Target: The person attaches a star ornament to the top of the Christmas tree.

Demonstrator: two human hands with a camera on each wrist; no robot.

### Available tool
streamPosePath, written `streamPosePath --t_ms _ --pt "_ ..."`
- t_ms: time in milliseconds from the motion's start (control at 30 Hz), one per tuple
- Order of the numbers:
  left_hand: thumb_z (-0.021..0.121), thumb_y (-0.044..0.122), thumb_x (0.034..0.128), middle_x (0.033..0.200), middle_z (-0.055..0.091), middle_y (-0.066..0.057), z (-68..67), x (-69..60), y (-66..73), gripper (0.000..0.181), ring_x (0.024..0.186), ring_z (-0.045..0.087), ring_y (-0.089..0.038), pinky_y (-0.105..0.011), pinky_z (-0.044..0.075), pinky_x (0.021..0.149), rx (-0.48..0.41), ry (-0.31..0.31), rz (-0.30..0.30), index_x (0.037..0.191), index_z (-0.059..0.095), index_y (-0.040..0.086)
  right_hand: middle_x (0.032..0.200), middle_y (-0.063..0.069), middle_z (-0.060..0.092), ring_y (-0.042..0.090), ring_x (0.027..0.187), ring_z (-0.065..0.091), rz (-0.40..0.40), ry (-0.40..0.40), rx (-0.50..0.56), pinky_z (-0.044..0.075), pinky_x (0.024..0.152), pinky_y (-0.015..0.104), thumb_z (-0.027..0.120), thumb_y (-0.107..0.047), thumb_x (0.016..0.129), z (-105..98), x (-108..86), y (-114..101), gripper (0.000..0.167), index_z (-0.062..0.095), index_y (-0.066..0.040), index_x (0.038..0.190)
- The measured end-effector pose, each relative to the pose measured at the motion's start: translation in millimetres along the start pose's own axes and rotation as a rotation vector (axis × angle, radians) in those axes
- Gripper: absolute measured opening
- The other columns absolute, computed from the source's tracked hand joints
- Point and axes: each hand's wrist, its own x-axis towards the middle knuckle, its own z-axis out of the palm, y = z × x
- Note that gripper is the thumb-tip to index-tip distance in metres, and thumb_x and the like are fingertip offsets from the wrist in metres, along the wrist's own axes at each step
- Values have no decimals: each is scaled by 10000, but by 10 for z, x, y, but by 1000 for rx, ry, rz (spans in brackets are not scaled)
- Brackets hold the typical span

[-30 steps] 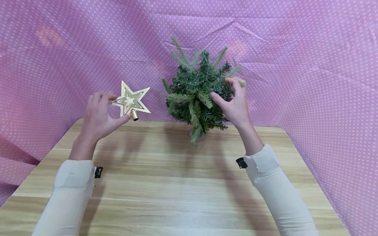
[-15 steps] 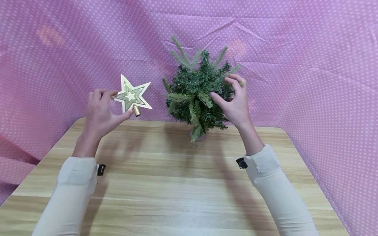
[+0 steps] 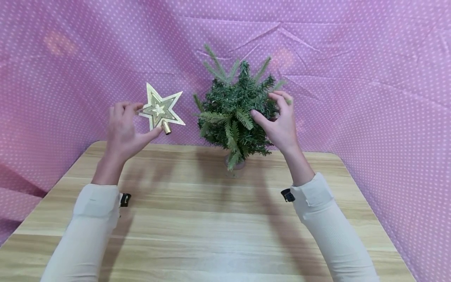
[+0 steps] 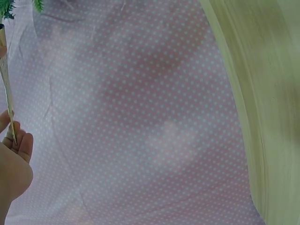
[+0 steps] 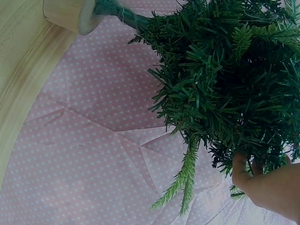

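Observation:
In the head view my left hand [image 3: 124,131] pinches a gold star tree topper [image 3: 159,109] between thumb and fingers, up off the table at the left. The star's short socket points down and to the right. The left wrist view catches the star [image 4: 6,86] edge-on. A small artificial Christmas tree [image 3: 229,103] stands upright near the table's back. My right hand [image 3: 282,126] grips the tree's right side, thumb in front. Foliage hides some of its fingertips in the right wrist view. The tree's round base [image 5: 70,15] rests on the table.
The wooden table [image 3: 197,231] has rounded back corners. Pink cloth [image 3: 338,51] with white dots hangs behind it and along both sides. Light green sprigs [image 5: 183,180] stick out from the tree's darker foliage.
My left hand has lifted the star a little and carried it right, closer to the tree. The right hand and the tree have hardly moved.

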Motion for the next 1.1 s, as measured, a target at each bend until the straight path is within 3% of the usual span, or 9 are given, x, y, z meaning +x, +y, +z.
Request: streamPosePath --t_ms 267,433,567,767,1100 --pt "921 265 676 1174 477 -238 27 116 75 781 1141 388 -359 -466 336 927 -17 27 -16 1300 576 -54 1494 52 358 192 1321 371 8 10 -12 409 956 335 803 -267 848 21 15 4 659 539 -7 1393" --pt "921 290 677 1153 477 -229 51 218 122 780 1119 388 -343 -439 328 928 -30 53 9 1291 582 -51 1490 57 360 194 1324 372 10 17 -17 415 948 340 806 -265 849 36 24 16 654 542 -4 1388" --pt "910 319 683 1135 474 -225 69 312 162 774 1111 386 -337 -409 328 924 -38 95 37 1279 585 -53 1485 69 365 208 1322 372 7 21 -18 404 979 365 813 -255 846 46 27 17 647 548 -2 1379" --pt "907 356 682 1138 479 -200 78 435 241 782 1118 388 -317 -395 330 919 -37 108 30 1284 593 -33 1487 75 367 219 1340 367 4 26 -30 349 1077 413 813 -245 845 63 40 23 644 549 -3 1380" --pt "904 354 680 1158 492 -180 117 598 340 775 1141 394 -301 -383 326 986 -67 142 46 1286 599 -20 1478 83 380 230 1314 382 -7 37 -42 349 1068 427 810 -261 842 99 64 43 645 554 7 1370"
